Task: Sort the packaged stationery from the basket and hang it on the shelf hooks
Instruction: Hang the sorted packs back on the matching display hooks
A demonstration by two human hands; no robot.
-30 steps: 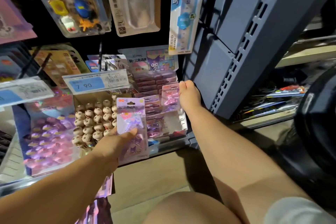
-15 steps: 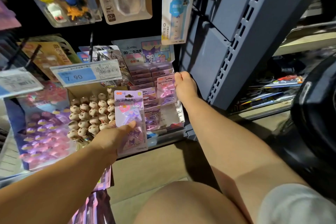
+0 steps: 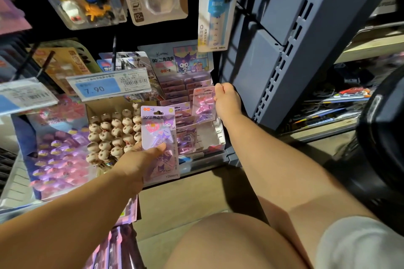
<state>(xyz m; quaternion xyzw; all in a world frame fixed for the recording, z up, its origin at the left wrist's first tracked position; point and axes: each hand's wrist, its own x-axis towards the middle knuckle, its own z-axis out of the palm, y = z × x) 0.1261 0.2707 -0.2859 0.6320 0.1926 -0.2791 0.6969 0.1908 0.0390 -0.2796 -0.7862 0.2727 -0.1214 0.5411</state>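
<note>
Low grey shelf [image 3: 232, 158], white display box [image 3: 211, 135] of clip packs, box of round-headed pens [image 3: 113, 133] alongside

The blue price tag [image 3: 98, 88] reads "7.90". The purple pack [image 3: 158, 135] in the left hand [image 3: 137, 159] says "90° 三角边夹" at its top and "YZ890070" at its foot. The display card [image 3: 175, 61] behind repeats "90° 三角边夹". A blister card [image 3: 138, 16] hanging above shows "12". Print on the small pack [image 3: 203, 105] in the right hand [image 3: 227, 100] is too blurred to read.
</note>
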